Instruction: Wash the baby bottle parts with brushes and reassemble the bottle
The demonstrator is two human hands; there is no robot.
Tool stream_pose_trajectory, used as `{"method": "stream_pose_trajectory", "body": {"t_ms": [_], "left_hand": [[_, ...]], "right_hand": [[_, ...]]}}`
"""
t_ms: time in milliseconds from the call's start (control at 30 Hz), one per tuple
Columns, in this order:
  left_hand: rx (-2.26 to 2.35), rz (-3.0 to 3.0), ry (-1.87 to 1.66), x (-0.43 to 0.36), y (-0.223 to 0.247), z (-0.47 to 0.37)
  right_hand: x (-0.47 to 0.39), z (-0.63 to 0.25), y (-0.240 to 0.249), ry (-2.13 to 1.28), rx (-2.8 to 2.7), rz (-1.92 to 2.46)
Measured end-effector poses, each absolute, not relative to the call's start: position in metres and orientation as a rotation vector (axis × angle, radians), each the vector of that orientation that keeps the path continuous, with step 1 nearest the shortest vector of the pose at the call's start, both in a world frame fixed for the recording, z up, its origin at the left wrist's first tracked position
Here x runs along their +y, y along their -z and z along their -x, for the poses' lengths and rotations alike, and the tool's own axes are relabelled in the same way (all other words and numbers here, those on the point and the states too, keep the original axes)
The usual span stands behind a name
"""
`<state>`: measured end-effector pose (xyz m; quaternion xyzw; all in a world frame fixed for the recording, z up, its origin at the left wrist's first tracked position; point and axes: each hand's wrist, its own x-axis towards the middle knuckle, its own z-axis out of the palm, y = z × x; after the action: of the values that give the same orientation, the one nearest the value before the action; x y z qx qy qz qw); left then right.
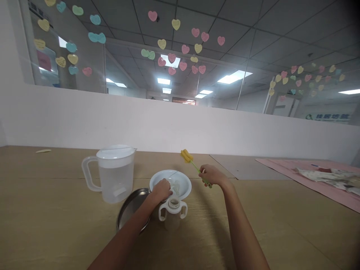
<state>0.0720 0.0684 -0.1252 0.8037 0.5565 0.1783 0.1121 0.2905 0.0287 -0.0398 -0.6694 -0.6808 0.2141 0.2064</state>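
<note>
My right hand (211, 175) grips the green handle of a bottle brush (186, 155), whose yellow sponge head points up and to the left, above the table. My left hand (162, 190) reaches over the near left rim of a white bowl (184, 192). Its fingers are curled, and whatever they hold is too small or hidden to make out. Clear and whitish small parts (176, 186) lie in the bowl. Just in front of the bowl stands an uncapped baby bottle (172, 217) with two white side handles.
A round metal tray (126, 210) lies left of the bowl, partly behind my left forearm. Behind it stands a lidded clear plastic pitcher (116, 176). A pink cloth (284, 167) with papers covers the far right. A white low wall (168, 127) closes off the back.
</note>
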Motion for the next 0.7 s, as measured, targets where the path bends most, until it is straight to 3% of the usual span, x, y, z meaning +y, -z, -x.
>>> {"method": "stream_pose_trajectory", "body": {"t_ms": [333,700], "left_hand": [[1.73,-2.507,-0.445,0.066,0.118,-0.075],[1.714,-2.406,-0.694,0.07,0.115,-0.066]], "right_hand": [[0.027,-0.293,0.038,-0.633,-1.879,1.847],[0.027,-0.296,0.039,-0.642,-1.88,1.834]]}}
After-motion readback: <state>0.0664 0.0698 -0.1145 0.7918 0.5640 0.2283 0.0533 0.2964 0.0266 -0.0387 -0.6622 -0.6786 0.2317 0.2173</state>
